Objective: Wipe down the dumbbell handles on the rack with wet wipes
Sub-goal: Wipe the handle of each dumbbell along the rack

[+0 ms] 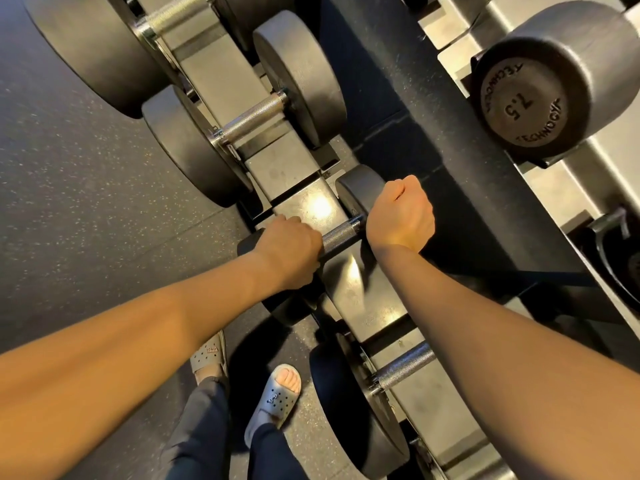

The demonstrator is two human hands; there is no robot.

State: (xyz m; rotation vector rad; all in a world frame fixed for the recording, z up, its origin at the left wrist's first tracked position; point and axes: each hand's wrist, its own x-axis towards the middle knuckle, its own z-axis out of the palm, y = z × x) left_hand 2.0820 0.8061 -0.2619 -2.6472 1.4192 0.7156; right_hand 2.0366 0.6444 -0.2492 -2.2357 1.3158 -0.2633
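A small black dumbbell lies across the lower rack rail (313, 202), and its knurled steel handle (341, 233) shows between my hands. My left hand (291, 252) grips the near end of that handle, fingers curled round it and covering the near head. My right hand (401, 213) is a closed fist at the far end of the handle, beside the dumbbell's far head (356, 190). Nothing shows in that fist. No wet wipe is visible anywhere; one could be hidden under either hand.
More dumbbells sit on the same rail: one handle (252, 116) further along, a larger one (173, 15) beyond it, and one (401, 370) nearer me. A 7.5 dumbbell (533, 95) rests on the upper tier. My sandalled feet (273, 393) stand on speckled rubber floor (86, 168).
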